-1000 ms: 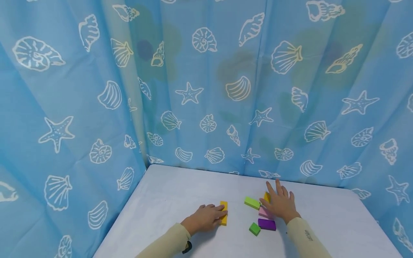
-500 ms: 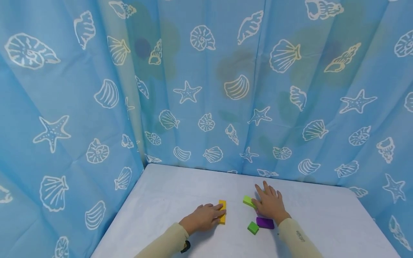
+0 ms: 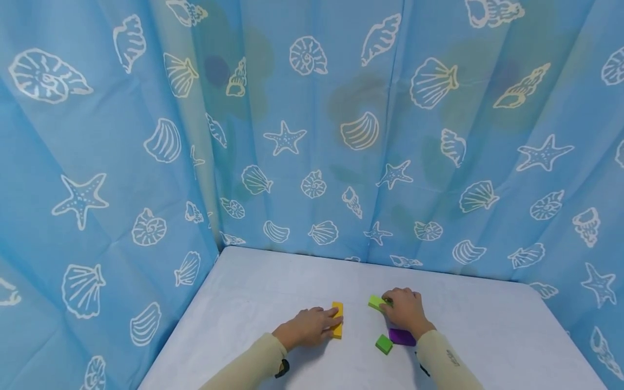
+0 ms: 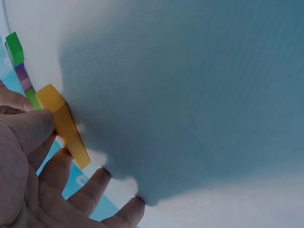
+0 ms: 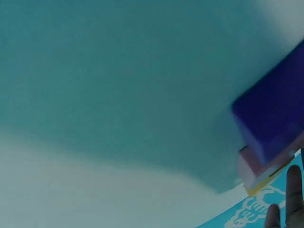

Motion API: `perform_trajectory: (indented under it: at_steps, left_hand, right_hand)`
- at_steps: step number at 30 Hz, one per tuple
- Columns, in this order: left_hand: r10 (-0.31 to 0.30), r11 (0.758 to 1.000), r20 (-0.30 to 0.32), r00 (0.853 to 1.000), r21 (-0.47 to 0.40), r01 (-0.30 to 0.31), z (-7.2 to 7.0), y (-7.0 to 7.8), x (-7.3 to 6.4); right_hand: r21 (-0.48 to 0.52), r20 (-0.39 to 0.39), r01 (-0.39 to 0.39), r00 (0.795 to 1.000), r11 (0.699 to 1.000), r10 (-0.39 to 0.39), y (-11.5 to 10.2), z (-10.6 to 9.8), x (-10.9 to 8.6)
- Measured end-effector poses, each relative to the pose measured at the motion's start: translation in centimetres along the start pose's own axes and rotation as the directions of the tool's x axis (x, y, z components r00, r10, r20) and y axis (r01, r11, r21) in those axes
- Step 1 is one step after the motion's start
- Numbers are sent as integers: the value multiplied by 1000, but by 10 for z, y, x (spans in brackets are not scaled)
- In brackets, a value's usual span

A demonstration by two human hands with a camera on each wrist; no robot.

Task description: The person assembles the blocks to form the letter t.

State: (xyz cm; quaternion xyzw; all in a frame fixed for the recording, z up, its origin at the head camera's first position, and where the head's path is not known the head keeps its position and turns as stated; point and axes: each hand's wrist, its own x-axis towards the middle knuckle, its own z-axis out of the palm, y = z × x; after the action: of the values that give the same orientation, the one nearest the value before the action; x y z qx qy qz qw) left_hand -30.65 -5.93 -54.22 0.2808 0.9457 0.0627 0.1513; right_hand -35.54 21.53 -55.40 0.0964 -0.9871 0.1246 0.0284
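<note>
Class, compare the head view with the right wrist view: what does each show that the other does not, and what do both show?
Only the head view: the left hand on a yellow block, the lime green block, the darker green block and the beige sleeves.

Only the right wrist view: a pink block and part of another yellow block, apparently hidden by the right hand in the head view.

Both: the purple block, the right hand, the white tabletop and the shell-patterned curtain.

Small dark lettering (image 3: 453, 358) on the right sleeve (image 3: 439, 352), too blurred to read, no legible text
</note>
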Motion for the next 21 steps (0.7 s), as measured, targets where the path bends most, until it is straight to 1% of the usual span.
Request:
perform_trajectory:
  at_steps: [3,7,12,14,18,21]
  left_hand:
    - [-10,1000,-4,1000,-12,10,1,1,1]
    - [-25,999,-2,1000,-37,25,3,4,1]
    - [-37,998,-3,999,-41,37,4,8,-1]
    - [-36,999,-6,999,-40,36,4,8,-1]
    - [-25,999,-20,999,-41,24,6,7,-1]
    - [-17,999,-27,999,-47,15,6,6,-2]
  right_hand:
    - [16,7,0,1000,1000,-1,-2,-1,2]
    - [69,25,-2,1000,998,0,-9,1,4]
    - [177,53,-45,998,983,36,-21,3,6]
    - [202,66,-66,996,977,53,-24,4,6]
    - [210,88,-85,994,974,67,-26,6,8]
    - [206,100,-72,994,976,52,-24,4,10]
